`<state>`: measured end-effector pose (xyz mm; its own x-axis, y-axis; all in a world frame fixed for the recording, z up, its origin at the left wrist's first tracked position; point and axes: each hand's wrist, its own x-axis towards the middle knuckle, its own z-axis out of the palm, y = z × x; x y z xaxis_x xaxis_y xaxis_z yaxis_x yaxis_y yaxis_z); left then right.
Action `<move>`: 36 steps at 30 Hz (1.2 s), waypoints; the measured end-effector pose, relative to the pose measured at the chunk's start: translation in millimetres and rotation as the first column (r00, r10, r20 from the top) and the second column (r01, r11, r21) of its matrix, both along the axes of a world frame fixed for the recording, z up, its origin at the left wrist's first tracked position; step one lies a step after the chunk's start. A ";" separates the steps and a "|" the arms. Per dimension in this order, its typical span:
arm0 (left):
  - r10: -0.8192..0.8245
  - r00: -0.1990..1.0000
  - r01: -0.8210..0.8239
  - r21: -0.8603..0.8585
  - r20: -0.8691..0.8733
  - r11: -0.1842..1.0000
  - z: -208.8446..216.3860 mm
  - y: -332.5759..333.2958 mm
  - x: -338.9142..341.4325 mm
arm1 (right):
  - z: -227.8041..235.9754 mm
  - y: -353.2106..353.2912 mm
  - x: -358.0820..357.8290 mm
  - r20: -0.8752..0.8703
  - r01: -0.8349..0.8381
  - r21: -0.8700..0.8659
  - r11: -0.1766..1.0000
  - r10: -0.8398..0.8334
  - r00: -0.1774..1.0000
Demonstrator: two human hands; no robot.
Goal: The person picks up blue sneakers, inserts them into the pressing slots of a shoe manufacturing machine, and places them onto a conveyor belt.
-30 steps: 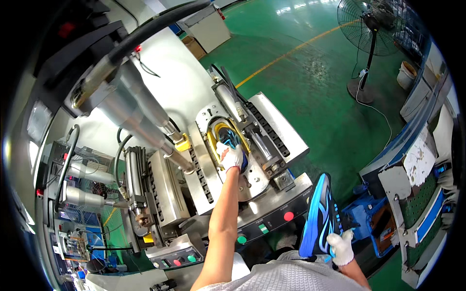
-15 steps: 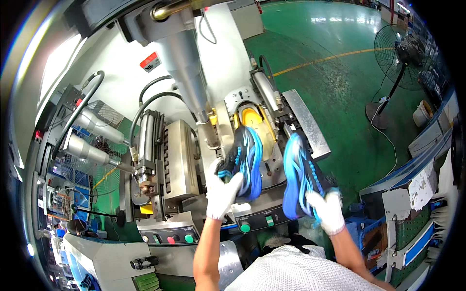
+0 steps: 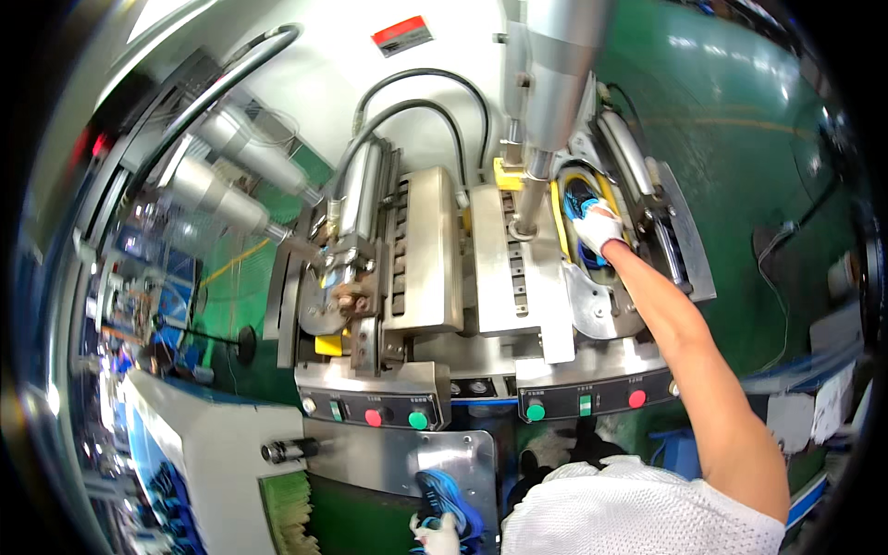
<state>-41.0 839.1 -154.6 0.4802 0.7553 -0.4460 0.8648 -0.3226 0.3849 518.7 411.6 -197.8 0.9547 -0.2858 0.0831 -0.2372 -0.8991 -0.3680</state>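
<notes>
My right hand point(image 3: 599, 227), in a white glove, is closed over a black and blue sports shoe point(image 3: 581, 196). That shoe sits in the yellow-edged mould of the right-hand press station point(image 3: 597, 301), and the glove hides part of it. At the lower edge, my left hand point(image 3: 437, 536), gloved too, grips the end of a second black and blue shoe point(image 3: 444, 495). This one is at a shiny metal plate point(image 3: 398, 453) beside a green belt point(image 3: 361, 513). Whether it rests on the plate I cannot tell.
A steel cylinder point(image 3: 555, 74) comes down left of the right station. Metal blocks point(image 3: 425, 250) and hoses point(image 3: 416, 102) fill the left station. Control panels point(image 3: 370, 398) with red and green buttons run along the front. A bristle strip point(image 3: 287, 513) borders the belt.
Both shoes were held up before the right station. My right hand has set one into the mould; my left has carried the other down to the metal plate. The view has shifted left.
</notes>
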 end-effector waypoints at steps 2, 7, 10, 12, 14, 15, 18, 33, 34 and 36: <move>0.135 0.979 -0.163 0.185 0.155 0.969 -74.7 16.4 -14.7 | -3.0 -26.2 -2.0 -0.015 0.050 -0.007 0.999 -0.050 0.999; 0.497 0.785 -0.552 0.052 0.371 0.832 -182.5 29.8 -62.4 | 59.8 21.9 -37.2 -0.135 -0.144 0.299 0.943 0.191 0.972; 0.462 0.781 -0.549 0.109 0.419 0.829 -222.0 35.8 -67.0 | 106.8 70.9 -140.4 0.108 -0.261 0.259 0.930 0.241 0.965; 0.514 0.780 -0.556 0.017 0.357 0.831 -201.9 28.5 -55.5 | 98.8 131.7 -240.0 0.388 -0.477 0.201 0.856 0.377 0.841; 0.523 0.821 -0.554 0.102 0.228 0.826 -198.3 25.2 -61.8 | 70.7 172.1 -305.4 0.368 -0.696 0.072 0.715 0.629 0.685; 0.518 0.841 -0.540 0.177 0.156 0.823 -195.1 23.2 -64.2 | 44.2 189.2 -329.3 0.302 -0.774 0.041 0.631 0.731 0.612; 0.375 0.857 -0.336 -0.169 0.354 0.927 -151.2 36.3 -90.0 | -55.3 183.5 -345.2 -0.192 -0.755 -0.554 0.349 0.830 0.524; 0.491 0.690 -0.534 -0.084 0.532 0.841 -221.2 42.5 -171.0 | -136.3 439.9 -576.3 -0.529 -0.917 0.282 0.283 0.843 0.098; 0.486 0.619 -0.516 -0.148 0.617 0.844 -221.9 51.8 -171.6 | -139.6 442.1 -579.3 -0.557 -0.896 0.287 0.339 0.820 0.131; 0.597 0.611 -0.520 -0.306 0.520 0.798 -208.9 78.5 -176.1 | -103.9 462.3 -575.7 -0.583 -0.789 0.377 0.485 0.786 0.204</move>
